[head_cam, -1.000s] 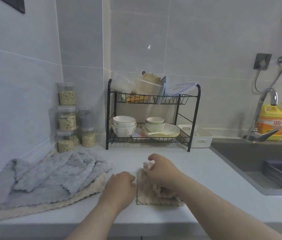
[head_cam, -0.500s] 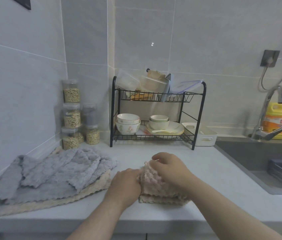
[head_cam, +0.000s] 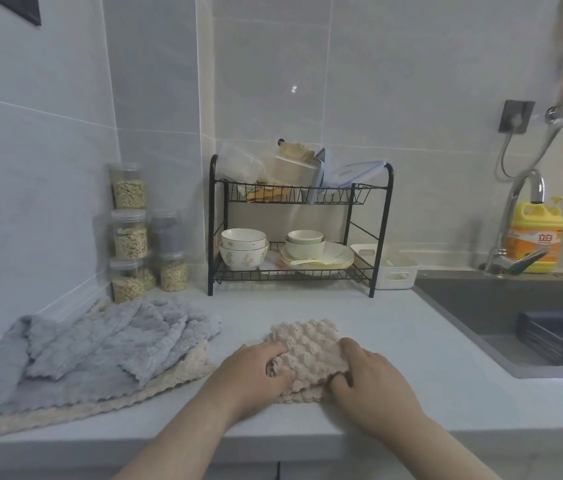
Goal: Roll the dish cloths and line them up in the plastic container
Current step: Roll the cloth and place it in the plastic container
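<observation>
**Two hands on one beige cloth (head_cam: 307, 344), in front of the dish rack (head_cam: 382, 216)**

Head view, the only view.

- Dish rack: one, black wire, two shelves, standing at the back of the counter (head_cam: 394, 327) against the tiled wall.
- Beige cloth: one, on the counter in front of the rack, near the counter's front edge. Its near part is bunched up into a roll; its far part lies flat toward the rack.
- Left hand (head_cam: 256, 372): fingers curled round the left end of the roll, gripping it.
- Right hand (head_cam: 370, 382): fingers curled round the right end, gripping it. The two hands are apart, with cloth between them.
- Grey cloths (head_cam: 100, 348): an overlapping heap left of and in front of the rack. The layers hide each other, so I cannot count them.
- Second beige cloth (head_cam: 183, 372): one, spread flat under the grey heap, with its scalloped edge showing.
- Plastic container (head_cam: 394, 268): one, white, with handle slots, just beside the rack's right legs. No cloth shows in it.
- Jars (head_cam: 130, 233): five plainly seen left of the rack, in stacks of three and two. A possible sixth is mostly hidden between the stacks.
- Bowls (head_cam: 243, 245): two stacked on the left of the lower shelf, and two more on the plates (head_cam: 335, 254) at its right. I cannot count the plates.
- Upper shelf: a jumble of clear tubs and lids, uncounted.
- Sink (head_cam: 501, 306): one, right of the rack, with one tap (head_cam: 529, 188) and one yellow bottle (head_cam: 536, 233) behind it.
</observation>
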The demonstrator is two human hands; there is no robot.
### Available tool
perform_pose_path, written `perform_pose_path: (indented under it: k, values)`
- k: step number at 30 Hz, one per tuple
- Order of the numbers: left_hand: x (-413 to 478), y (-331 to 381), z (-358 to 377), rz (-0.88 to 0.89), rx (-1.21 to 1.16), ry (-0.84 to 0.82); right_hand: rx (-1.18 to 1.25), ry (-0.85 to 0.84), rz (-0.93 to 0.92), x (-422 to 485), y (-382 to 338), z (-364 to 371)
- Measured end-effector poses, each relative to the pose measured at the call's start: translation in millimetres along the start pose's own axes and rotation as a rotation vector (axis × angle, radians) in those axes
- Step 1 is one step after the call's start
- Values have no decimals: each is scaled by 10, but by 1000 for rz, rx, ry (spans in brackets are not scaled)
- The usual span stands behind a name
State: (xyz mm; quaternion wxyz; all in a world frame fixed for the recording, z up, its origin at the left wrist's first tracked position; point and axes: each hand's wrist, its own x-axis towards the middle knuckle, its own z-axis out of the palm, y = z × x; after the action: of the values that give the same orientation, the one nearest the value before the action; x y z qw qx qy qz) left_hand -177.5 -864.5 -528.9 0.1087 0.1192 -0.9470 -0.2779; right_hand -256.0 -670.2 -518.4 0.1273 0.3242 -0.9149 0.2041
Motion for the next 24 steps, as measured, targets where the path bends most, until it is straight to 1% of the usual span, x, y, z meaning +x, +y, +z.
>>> perform_pose_path:
  k: [3, 9, 11, 14, 15, 16, 17, 18, 19, 20, 21, 22, 24]
  values:
    - [9, 14, -5, -7, 23, -1, -76, -2, 25, 24, -80, 36]
    - [28, 13, -1, -1, 65, -2, -126, 22, 40, 45, -44, 85]
    - [24, 16, -2, -2, 70, 3, -139, -12, 54, 48, 0, 82]
    - [5, 24, 1, 14, 80, -4, -197, -121, 32, 64, 118, 65]
    - [2, 29, 2, 21, 82, -6, -147, -183, 20, 71, 162, 16]
    - [3, 33, 1, 26, 82, -2, -4, -268, 30, 87, 190, -89]
    - [8, 37, -3, 30, 81, 2, 243, -351, 71, 123, 205, -216]
    - [17, 42, -9, 30, 75, 4, 515, -396, 138, 181, 211, -325]
    - [22, 40, -14, 24, 61, 3, 757, -391, 202, 271, 231, -382]
    - [26, 35, -16, 13, 43, 0, 909, -358, 269, 403, 285, -363]
    - [28, 32, -16, 4, 30, -6, 986, -347, 335, 539, 346, -302]
    - [31, 26, -11, -5, 21, -12, 1024, -393, 379, 649, 386, -229]
    - [35, 6, 1, -30, 6, -19, 997, -572, 394, 846, 394, -117]
